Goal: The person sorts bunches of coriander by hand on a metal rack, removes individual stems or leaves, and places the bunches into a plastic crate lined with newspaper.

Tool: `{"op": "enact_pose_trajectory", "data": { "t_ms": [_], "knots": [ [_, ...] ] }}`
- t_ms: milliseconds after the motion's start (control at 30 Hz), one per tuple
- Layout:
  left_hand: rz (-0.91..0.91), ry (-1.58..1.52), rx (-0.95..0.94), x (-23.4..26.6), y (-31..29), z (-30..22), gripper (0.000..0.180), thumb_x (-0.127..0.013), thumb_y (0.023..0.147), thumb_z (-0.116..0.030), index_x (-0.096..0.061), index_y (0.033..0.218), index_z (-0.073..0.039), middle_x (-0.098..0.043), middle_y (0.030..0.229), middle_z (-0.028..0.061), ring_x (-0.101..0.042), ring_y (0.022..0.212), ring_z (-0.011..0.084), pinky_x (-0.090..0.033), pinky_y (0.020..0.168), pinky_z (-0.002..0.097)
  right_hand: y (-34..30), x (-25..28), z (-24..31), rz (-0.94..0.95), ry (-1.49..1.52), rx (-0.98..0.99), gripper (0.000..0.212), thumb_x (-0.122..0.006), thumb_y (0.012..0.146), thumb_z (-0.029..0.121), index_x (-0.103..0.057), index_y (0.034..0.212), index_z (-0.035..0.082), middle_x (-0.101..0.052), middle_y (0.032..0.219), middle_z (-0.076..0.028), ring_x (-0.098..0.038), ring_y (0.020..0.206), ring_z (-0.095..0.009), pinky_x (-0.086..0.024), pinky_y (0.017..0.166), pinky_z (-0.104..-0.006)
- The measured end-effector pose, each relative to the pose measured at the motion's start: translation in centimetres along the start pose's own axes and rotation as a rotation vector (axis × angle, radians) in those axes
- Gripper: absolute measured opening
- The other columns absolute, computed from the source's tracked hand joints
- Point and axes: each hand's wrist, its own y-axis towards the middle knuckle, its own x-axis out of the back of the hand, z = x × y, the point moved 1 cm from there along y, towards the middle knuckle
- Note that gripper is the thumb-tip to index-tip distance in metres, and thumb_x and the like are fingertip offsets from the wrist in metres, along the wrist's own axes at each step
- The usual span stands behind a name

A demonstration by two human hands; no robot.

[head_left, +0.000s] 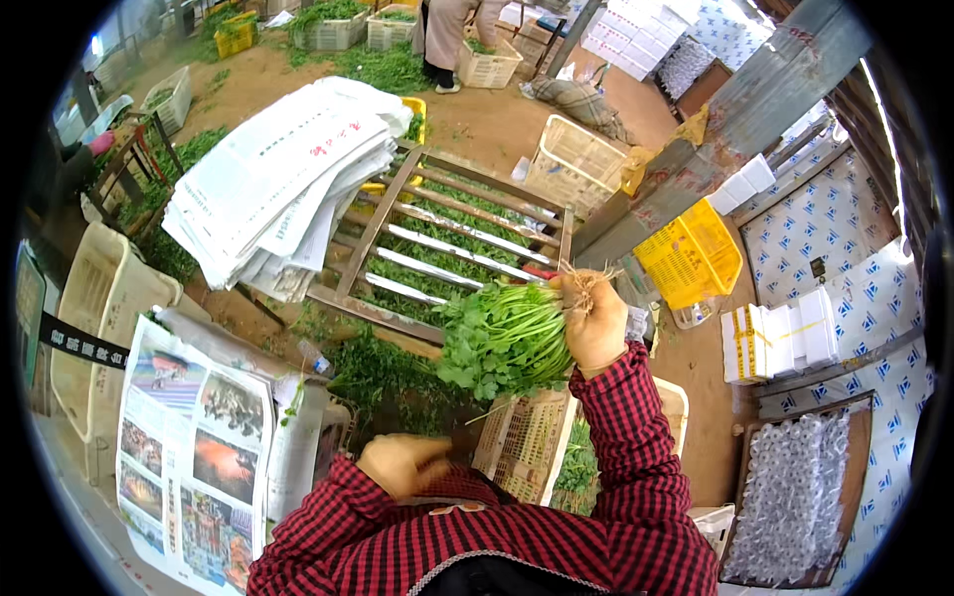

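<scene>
My right hand is closed round the root end of a bunch of coriander, over the near right corner of a slatted metal rack. Pale, stringy roots stick out past the fingers, and the leafy end points left. Low in front of my body is my left hand, smeared by motion, with no object visible in it. A cream plastic crate stands below the bunch, with greens inside the part near my right sleeve.
A stack of newspapers rests on the rack's left side; colour-printed newspaper lies at left. A metal post slants up on the right, beside a yellow crate and white boxes. Another person stands at the back.
</scene>
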Motion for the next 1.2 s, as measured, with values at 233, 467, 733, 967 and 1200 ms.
{"op": "enact_pose_trajectory", "data": {
  "t_ms": [233,467,733,967,1200],
  "knots": [
    [-0.663,0.001,-0.246,8.6,3.1,-5.6,0.113,-0.088,0.070,-0.040,-0.029,0.159,-0.004,-0.035,0.160,0.0253,-0.030,0.148,0.0482,-0.019,0.124,0.0579,-4.2,-1.0,4.9,0.326,0.036,0.186,0.011,-0.067,0.087,0.006,-0.071,0.098,0.003,-0.071,0.090,-0.018,-0.069,0.082,-0.034,-0.055,0.073,-0.0394],
    [0.044,-1.201,-0.231,-0.2,2.1,-1.0,0.092,-0.091,0.077,-0.023,-0.040,0.151,-0.008,-0.058,0.141,0.0089,-0.053,0.126,0.0178,-0.045,0.109,0.0372,-4.9,-4.8,11.3,0.711,0.296,0.146,0.039,-0.061,0.102,0.034,-0.070,0.097,-0.003,-0.070,0.085,-0.012,-0.068,0.077,-0.022,-0.053,0.070,-0.0327],
    [-0.605,-1.279,-0.083,3.8,-4.7,1.3,0.039,-0.080,0.083,-0.010,-0.068,0.119,-0.002,-0.075,0.109,0.0064,-0.068,0.101,0.0140,-0.053,0.092,0.0337,-0.4,-15.7,20.0,1.086,0.465,0.134,0.028,-0.066,0.102,0.026,-0.068,0.109,-0.001,-0.073,0.098,-0.008,-0.065,0.086,-0.012,-0.052,0.078,-0.0278],
    [-1.187,-1.197,0.232,11.5,-17.2,6.2,0.048,-0.077,0.085,-0.020,-0.063,0.126,0.000,-0.071,0.115,0.0101,-0.069,0.103,0.0217,-0.056,0.089,0.0368,-1.1,-25.9,24.2,1.302,1.001,-0.005,0.122,-0.069,0.075,0.080,-0.017,0.164,0.015,-0.044,0.153,-0.022,-0.055,0.127,-0.032,-0.046,0.106,-0.0445],
    [-1.516,-1.460,0.608,10.1,-22.0,26.9,0.035,-0.068,0.095,-0.020,-0.067,0.120,0.005,-0.073,0.112,0.0161,-0.073,0.094,0.0266,-0.061,0.080,0.0386,-14.0,-38.7,24.3,1.293,0.274,0.327,0.099,-0.083,0.081,0.031,-0.028,0.158,0.005,-0.046,0.149,-0.026,-0.052,0.132,-0.042,-0.045,0.110,-0.0439]
  ]
}}
